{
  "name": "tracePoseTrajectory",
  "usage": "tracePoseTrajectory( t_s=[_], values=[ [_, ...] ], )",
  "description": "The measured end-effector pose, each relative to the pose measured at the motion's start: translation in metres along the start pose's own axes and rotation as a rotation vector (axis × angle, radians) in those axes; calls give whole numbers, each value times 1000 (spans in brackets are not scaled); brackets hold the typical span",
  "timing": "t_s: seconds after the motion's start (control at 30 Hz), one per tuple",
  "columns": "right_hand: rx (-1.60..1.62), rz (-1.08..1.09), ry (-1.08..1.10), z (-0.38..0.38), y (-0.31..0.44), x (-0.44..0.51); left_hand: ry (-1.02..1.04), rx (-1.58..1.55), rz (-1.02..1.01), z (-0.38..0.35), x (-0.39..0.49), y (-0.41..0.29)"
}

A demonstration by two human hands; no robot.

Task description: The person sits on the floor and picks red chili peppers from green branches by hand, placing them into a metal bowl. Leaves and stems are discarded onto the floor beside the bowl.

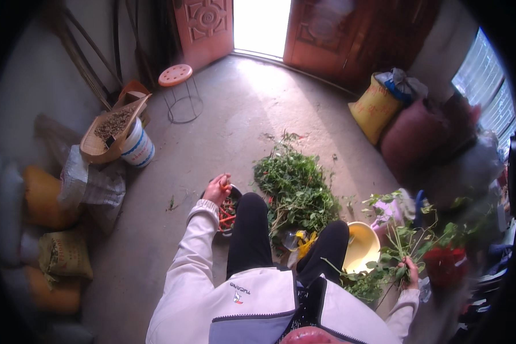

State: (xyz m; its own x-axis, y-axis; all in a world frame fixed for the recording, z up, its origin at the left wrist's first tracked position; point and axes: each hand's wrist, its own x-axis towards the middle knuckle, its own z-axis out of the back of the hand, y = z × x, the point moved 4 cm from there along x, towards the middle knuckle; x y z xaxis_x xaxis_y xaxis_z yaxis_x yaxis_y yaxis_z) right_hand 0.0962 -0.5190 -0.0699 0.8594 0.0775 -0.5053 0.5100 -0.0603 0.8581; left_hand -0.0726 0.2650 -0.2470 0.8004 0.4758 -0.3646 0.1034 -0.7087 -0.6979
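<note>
My left hand [217,190] is above a dark-rimmed bowl [237,189] holding red chili peppers [227,217]. A small orange object [226,187] shows at its fingers; it is too small to tell what it is. On the right, my right hand [408,271] grips a bunch of leafy green stems [397,241] that fan out above and below it. Ahead of my knees, a large heap of cut green plants [294,182] with a few red peppers lies on the concrete floor. A pale yellow basin [363,247] stands between my right knee and the bunch.
A red bucket [445,262] and a pink container [387,215] stand at the right. Full sacks [374,107] line the right wall; more sacks [66,253] lie left. A woven basket [112,129] rests against a white bucket [138,144]. Beyond is an orange-topped stool [175,75].
</note>
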Motion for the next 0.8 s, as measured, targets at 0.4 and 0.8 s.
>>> tracePoseTrajectory(
  t_s=[0.4, 0.8],
  values=[
    [8, 22, 35, -14, 19, -6, -560, 768, 107, 180, 13, 64],
    [426, 135, 564, -56, 54, -74, -155, 970, -573, -17, -6, 23]
  ],
)
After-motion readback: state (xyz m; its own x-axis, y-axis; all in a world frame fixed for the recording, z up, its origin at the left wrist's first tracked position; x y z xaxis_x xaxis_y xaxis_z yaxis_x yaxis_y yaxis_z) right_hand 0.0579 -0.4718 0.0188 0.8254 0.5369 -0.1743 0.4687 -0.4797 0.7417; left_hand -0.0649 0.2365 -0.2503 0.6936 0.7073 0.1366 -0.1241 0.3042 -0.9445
